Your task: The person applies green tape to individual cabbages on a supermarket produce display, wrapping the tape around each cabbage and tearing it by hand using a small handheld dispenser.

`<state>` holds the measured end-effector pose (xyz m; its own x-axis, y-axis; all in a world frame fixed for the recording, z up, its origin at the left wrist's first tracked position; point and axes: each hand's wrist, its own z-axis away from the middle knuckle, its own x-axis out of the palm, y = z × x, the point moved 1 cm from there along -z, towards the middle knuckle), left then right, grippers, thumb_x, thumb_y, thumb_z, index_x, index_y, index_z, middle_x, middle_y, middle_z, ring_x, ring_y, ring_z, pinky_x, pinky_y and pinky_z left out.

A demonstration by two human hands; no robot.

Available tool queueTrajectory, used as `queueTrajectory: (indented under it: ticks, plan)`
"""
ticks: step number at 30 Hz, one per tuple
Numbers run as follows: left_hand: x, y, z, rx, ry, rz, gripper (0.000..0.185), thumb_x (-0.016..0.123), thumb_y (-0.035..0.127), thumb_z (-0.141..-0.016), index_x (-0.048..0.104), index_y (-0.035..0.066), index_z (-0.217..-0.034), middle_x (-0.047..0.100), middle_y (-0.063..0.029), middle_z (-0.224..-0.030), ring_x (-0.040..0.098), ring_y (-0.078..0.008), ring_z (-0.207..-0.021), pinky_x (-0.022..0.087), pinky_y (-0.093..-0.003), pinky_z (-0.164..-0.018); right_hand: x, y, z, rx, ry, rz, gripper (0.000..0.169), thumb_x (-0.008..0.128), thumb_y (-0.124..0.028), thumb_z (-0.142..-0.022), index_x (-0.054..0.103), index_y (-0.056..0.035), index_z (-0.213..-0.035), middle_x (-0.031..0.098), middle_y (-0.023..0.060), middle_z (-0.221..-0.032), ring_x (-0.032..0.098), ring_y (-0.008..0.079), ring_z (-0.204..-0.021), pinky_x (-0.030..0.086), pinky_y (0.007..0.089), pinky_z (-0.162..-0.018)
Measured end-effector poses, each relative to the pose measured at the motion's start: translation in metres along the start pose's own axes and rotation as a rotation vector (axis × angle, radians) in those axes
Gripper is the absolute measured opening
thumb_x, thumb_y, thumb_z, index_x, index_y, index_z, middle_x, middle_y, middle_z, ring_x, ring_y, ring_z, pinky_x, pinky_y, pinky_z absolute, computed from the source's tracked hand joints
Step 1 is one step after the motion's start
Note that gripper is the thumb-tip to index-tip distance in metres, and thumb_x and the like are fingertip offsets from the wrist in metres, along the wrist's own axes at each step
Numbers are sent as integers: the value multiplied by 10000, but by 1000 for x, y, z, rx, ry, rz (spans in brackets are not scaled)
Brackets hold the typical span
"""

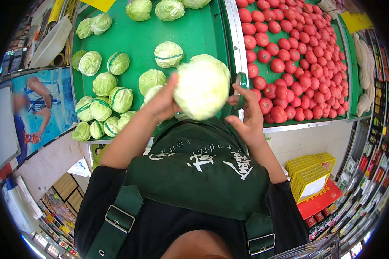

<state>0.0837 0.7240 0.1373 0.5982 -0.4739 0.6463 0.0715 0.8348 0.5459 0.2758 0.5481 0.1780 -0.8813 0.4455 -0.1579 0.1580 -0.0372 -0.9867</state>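
A pale green cabbage [202, 87] is lifted in front of my apron, slightly blurred. My left hand [166, 101] grips its left side, thumb up. On the other side, my right hand [249, 113] holds a roll of green tape [242, 79] by its ring, the fingers curled through or around it. Whether tape runs from the roll to the cabbage cannot be made out. Beneath and behind lies a green display bin [133, 35] with several cabbages. Some wear a green tape band, such as the banded cabbage [169, 54] just beyond the held one.
A metal divider [238, 42] separates the cabbages from a bin of red tomatoes [298, 58]. Pale long gourds [363, 64] lie farther right. Yellow crates [308, 174] stand at lower right, near stocked shelves. A picture panel [42, 106] borders the left side.
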Motion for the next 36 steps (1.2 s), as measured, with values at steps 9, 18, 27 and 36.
queueTrajectory:
  ticks: [9,18,27,36]
  plan:
    - [43,-114,-8,-465,7,-379,850,571,590,-948,171,144,-1551,531,-183,-1358,700,-272,-890,611,-389,-730,-45,84,119,597,72,-142,452,701,-118,-930,543,-9,-1339,603,16,-1016,570,67,-869,493,225,-776]
    - [36,-131,-38,-407,321,-633,935,424,682,-951,152,-15,-1512,428,-310,-1420,686,-270,-586,569,-309,-472,-33,127,100,396,41,171,519,735,-222,-909,531,-14,-1338,643,86,-1070,620,182,-1038,494,307,-894]
    - [25,-148,-33,-80,440,-1387,676,657,406,-940,360,-39,-1354,676,-136,-794,685,-207,-625,528,-314,-547,-44,111,105,550,-94,-170,687,484,12,-980,152,-29,-1580,555,109,-1226,650,151,-870,515,273,-758]
    - [53,-164,8,67,19,-537,205,700,55,-916,615,15,-1098,639,-26,-858,634,-106,-865,515,-263,-799,-17,64,128,439,-415,-117,782,553,-39,-975,81,-83,-1597,633,110,-913,608,157,-717,504,312,-694]
